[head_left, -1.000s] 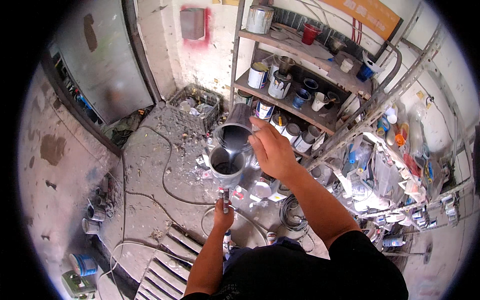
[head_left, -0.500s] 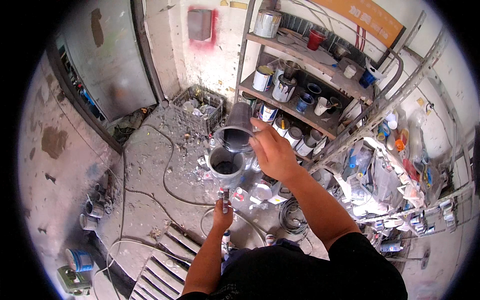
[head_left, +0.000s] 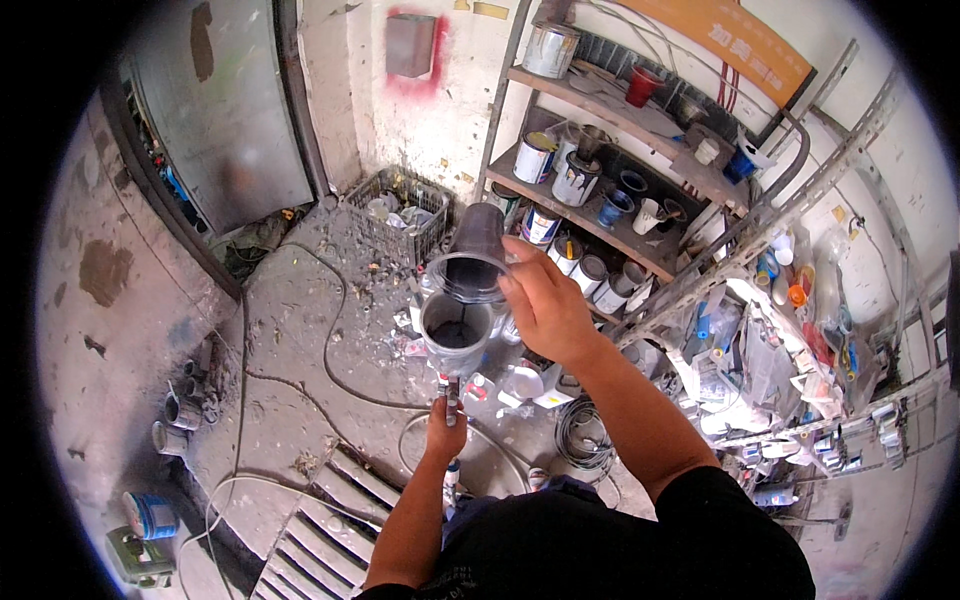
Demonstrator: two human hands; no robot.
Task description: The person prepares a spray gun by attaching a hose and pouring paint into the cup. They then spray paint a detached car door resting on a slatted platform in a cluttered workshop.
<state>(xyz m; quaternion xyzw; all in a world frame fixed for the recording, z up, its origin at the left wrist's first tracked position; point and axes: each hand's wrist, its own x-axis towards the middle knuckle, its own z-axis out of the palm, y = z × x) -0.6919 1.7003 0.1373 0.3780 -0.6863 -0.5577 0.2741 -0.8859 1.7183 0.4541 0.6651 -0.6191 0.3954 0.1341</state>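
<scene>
My right hand [head_left: 548,308] is closed round the rim side of a see-through plastic mixing cup [head_left: 478,232] smeared with dark paint. The cup tips mouth-down toward me, and a thin dark stream runs from its lip. Just below sits the open, pale cup of a spray gun [head_left: 458,352], with dark liquid at its bottom. My left hand [head_left: 446,432] grips the gun's metal body beneath and keeps it roughly upright. The left fingers are partly hidden by the gun.
Paint cans [head_left: 574,180] and stained cups crowd the metal shelf [head_left: 560,205] ahead. A plastic crate [head_left: 400,215] of litter stands beside it. Hoses [head_left: 345,300] wind over the dirty floor near a slatted grate [head_left: 330,530]. Bagged clutter [head_left: 765,355] fills a rack at right.
A thin dark stream now shows more plainly between the mixing cup and the gun's cup. Both hands keep nearly the same pose; the view has shifted slightly.
</scene>
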